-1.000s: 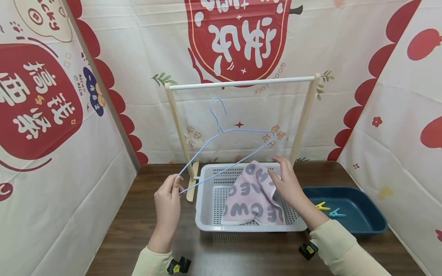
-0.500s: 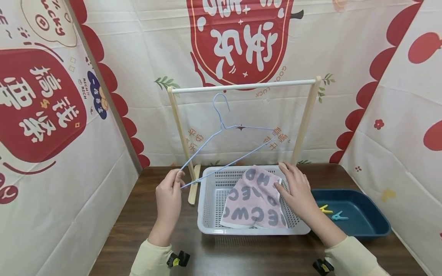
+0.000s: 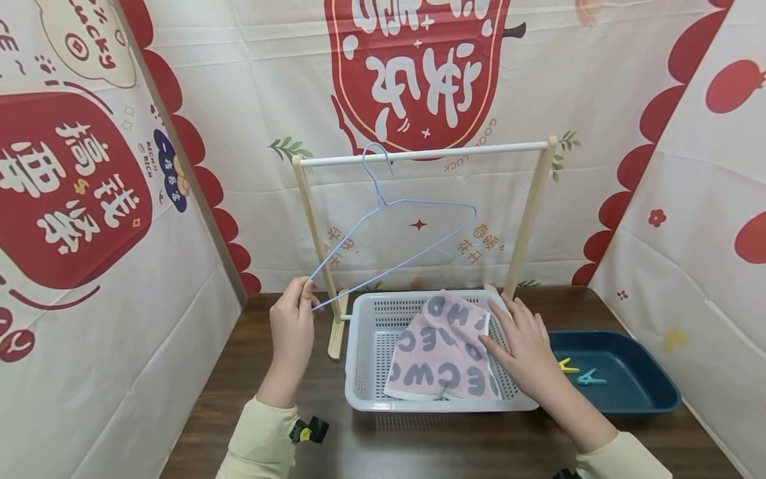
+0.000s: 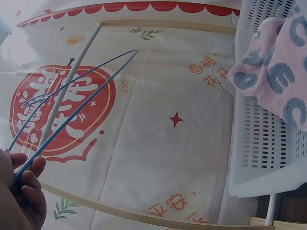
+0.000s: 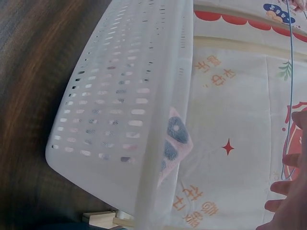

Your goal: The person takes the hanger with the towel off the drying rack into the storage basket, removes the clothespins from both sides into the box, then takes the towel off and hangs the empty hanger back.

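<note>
My left hand (image 3: 293, 326) pinches a light-blue wire clothes hanger (image 3: 381, 199) by its left corner and holds it tilted above the basket. In the head view the hook overlaps the white bar of a wooden drying rack (image 3: 467, 153); whether they touch, I cannot tell. Below, a pink towel (image 3: 443, 356) with grey letters lies in a white perforated basket (image 3: 443, 406). Over the basket's right side hovers or rests my right hand (image 3: 526, 346), its fingers extended beside the towel and gripping nothing. The left wrist view also has the hanger (image 4: 72, 117) between thumb and fingers.
To the right of the basket stands a dark blue tray (image 3: 646, 379) with a yellow clothespin (image 3: 567, 366) and a teal clothespin (image 3: 591, 377). The rack's posts rise behind the basket on the wooden table (image 3: 239, 412). Printed cloth walls (image 3: 257, 219) enclose the table.
My left hand has raised the hanger, bringing its hook up to the bar's level in view. My right hand has shifted right and slightly down, and the towel lies flatter.
</note>
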A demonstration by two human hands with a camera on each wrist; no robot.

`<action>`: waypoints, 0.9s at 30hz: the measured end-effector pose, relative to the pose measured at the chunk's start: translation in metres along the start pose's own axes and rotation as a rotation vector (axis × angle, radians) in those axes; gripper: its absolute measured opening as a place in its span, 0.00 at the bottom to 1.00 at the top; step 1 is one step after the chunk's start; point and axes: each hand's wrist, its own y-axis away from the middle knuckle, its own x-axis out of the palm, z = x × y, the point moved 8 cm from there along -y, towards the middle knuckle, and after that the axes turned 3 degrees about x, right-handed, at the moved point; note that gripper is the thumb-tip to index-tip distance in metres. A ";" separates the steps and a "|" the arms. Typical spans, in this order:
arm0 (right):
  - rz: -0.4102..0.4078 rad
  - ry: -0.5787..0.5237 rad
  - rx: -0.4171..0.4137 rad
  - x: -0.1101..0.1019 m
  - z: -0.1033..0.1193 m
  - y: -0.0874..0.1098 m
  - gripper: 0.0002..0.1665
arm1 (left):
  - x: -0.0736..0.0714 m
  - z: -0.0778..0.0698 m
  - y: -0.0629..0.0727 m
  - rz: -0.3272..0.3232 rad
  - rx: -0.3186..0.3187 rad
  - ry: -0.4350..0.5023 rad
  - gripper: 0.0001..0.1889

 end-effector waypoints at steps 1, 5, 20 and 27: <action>0.003 0.001 0.000 0.001 -0.001 0.000 0.42 | 0.000 0.001 -0.002 -0.001 -0.001 0.002 0.10; 0.020 -0.007 0.010 0.006 -0.003 0.004 0.42 | 0.003 0.002 -0.010 0.012 -0.016 0.007 0.10; 0.040 -0.025 0.023 0.012 -0.004 0.012 0.40 | 0.015 0.007 -0.027 -0.017 0.016 -0.016 0.12; 0.068 -0.021 0.060 0.016 -0.010 0.012 0.41 | 0.022 0.011 -0.033 -0.021 0.012 -0.019 0.11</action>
